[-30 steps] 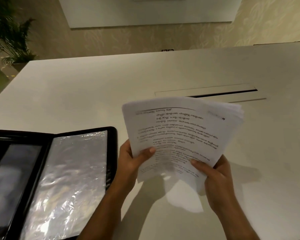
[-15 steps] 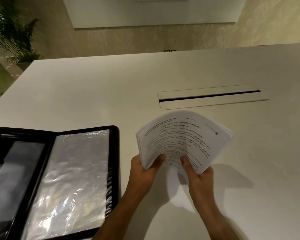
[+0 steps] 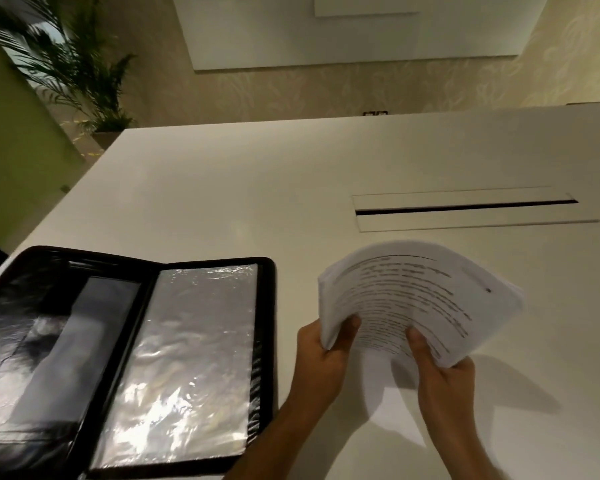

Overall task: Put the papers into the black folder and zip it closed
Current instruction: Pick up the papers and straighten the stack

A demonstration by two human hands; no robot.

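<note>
I hold the thick stack of white printed papers [image 3: 413,299] above the pale table [image 3: 222,188], right of the open black zip folder [image 3: 125,348], left hand [image 3: 321,362] and right hand [image 3: 440,372] both pinching its near edge; it bends limp and loose, so I should grip both side edges.

The papers [image 3: 420,299] are white with curved rows of black print, and the folder [image 3: 267,306] is black at its rim with silvery, glossy clear sleeves [image 3: 187,358] inside. The desk [image 3: 257,188] is plain off-white, cut by a pale panel with one black slot [image 3: 465,206]. Behind it the wall [image 3: 326,88] is beige with a faint leafy pattern, a white board [image 3: 354,39] hangs on it, and the plant [image 3: 70,67] is dark green.
</note>
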